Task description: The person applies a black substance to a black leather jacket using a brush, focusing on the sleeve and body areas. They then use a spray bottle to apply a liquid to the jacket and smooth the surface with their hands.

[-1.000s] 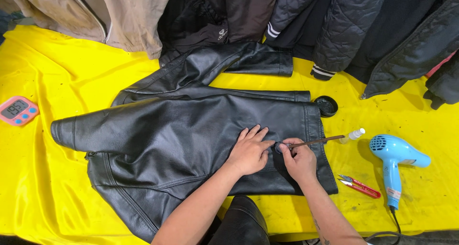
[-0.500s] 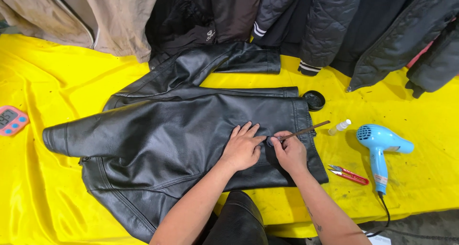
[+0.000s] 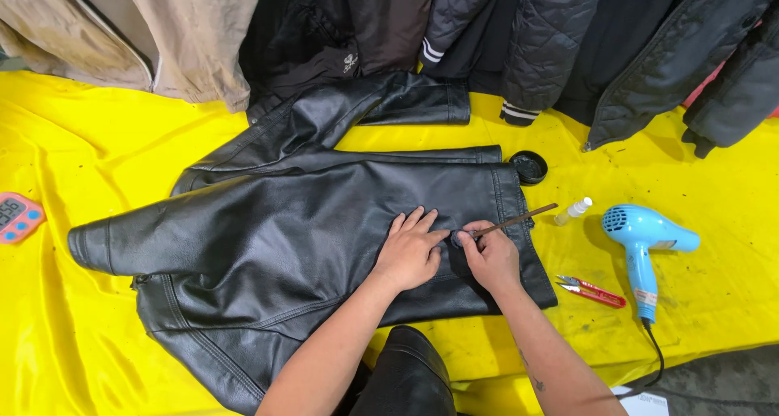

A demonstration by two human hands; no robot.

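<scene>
Compared with the earlier frames, our hands rest on the same spot of the jacket (image 3: 292, 245), the left hand's fingers a little more spread; the shift of the surroundings across the view seems to come from the head camera, not from the things themselves. Our left hand (image 3: 410, 254) lies flat and open on the leather, palm down, fingers fanned toward the hem, pressing the panel and holding nothing. Our right hand (image 3: 491, 258), just beside it and almost touching it, is closed in a pinch on a thin brown stick (image 3: 515, 221), whose lower end meets the leather between the two hands while its upper end slants up to the right past the hem. The black jacket lies spread on the yellow cloth (image 3: 97, 156), one sleeve stretched left, the other folded upward. Outward to the right: a round black lid (image 3: 528, 167) touching the jacket's corner, a small clear bottle (image 3: 574, 211), red snips (image 3: 591, 291) and a blue dryer (image 3: 641, 241). At the far left edge sits a pink timer (image 3: 16, 217); coats (image 3: 519, 34) lie along the top.
</scene>
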